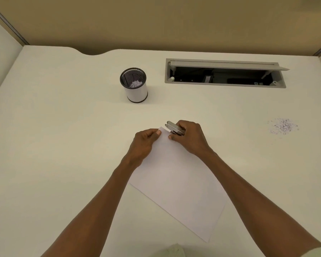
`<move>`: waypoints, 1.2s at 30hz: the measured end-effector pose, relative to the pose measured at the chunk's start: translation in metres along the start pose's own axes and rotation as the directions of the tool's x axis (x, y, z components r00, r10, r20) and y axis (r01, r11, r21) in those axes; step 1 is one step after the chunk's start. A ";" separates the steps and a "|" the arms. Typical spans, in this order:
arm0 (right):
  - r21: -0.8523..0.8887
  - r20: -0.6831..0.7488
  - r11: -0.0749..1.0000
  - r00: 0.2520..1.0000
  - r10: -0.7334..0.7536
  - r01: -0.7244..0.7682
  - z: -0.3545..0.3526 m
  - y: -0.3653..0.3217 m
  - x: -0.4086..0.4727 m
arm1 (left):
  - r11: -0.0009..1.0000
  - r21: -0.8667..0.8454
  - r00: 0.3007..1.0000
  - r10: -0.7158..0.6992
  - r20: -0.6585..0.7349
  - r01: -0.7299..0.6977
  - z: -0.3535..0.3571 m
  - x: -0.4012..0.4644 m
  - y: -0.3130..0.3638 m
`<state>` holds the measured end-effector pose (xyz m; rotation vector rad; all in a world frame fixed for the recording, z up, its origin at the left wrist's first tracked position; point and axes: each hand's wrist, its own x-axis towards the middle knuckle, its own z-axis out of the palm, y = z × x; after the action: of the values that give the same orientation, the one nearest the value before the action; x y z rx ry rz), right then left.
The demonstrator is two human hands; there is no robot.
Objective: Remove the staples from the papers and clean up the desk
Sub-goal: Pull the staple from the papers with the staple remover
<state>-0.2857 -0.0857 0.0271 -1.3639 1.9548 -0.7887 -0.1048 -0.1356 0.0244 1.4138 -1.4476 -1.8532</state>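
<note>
Pressure from the left hand (144,140), pinching the papers (176,180) flat, steadied the corner; the right hand (188,138) gripped the staple remover (175,128), best levered gently.

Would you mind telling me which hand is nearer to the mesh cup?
Left. The left hand sits in front of the mesh cup, pinching the paper; the right hand is further right, holding the staple remover.

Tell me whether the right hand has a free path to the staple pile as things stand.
Probably yes. Bare desk lies between the right hand and the staple pile, with nothing in the way. But its fingers grip the staple remover, so it would have to set that down first.
</note>
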 end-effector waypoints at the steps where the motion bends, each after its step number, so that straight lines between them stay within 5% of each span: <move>1: -0.009 -0.030 1.000 1.000 -0.011 0.011 0.000 -0.004 -0.001 | 0.999 0.020 0.999 0.028 -0.020 -0.027 0.001 -0.001 0.002; 6: -0.212 -0.235 0.963 0.948 -0.216 0.167 0.005 -0.018 -0.015 | 0.968 0.233 0.919 0.178 -0.352 -0.098 0.007 -0.015 0.011; 8: -0.413 -0.282 0.864 0.861 -0.423 0.289 0.010 -0.018 -0.023 | 0.991 0.137 0.905 0.048 -0.422 0.011 0.006 -0.025 0.015; 12: -0.633 -0.149 0.597 0.679 -0.719 0.493 0.019 -0.006 -0.036 | 0.857 -0.418 0.931 -0.360 -0.066 0.302 0.001 -0.042 0.025; 15: -0.716 -0.115 0.477 0.588 -0.801 0.510 0.023 -0.002 -0.045 | 0.791 -0.510 0.915 -0.404 -0.020 0.338 0.000 -0.048 0.023; 19: -0.737 -0.137 0.444 0.531 -0.836 0.510 0.021 -0.002 -0.053 | 0.784 -0.513 0.910 -0.414 -0.012 0.349 0.000 -0.053 0.018; 21: -0.709 -0.123 0.465 0.556 -0.822 0.531 0.019 -0.002 -0.056 | 0.807 -0.498 0.929 -0.370 -0.010 0.317 0.001 -0.055 0.014; 23: -0.615 -0.134 0.601 0.683 -0.718 0.511 0.018 -0.007 -0.062 | 0.862 -0.442 0.955 -0.295 -0.037 0.249 0.003 -0.058 0.010; 26: -0.090 -0.165 0.975 0.962 -0.215 0.203 0.011 -0.021 -0.073 | 0.943 -0.310 0.983 -0.158 -0.099 0.120 0.007 -0.064 0.006; 28: 0.166 -0.115 0.984 0.993 -0.041 0.060 0.004 -0.025 -0.077 | 0.957 -0.284 0.990 -0.088 -0.108 0.054 0.010 -0.069 0.004; 36: 0.056 -0.134 0.987 0.981 -0.142 0.151 -0.013 -0.025 -0.084 | 0.957 -0.278 0.987 0.047 -0.151 -0.088 0.021 -0.080 0.011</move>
<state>-0.2582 -0.0115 0.0665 -1.4617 1.9235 -1.0262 -0.0928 -0.0667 0.0701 1.3089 -1.0959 -1.7924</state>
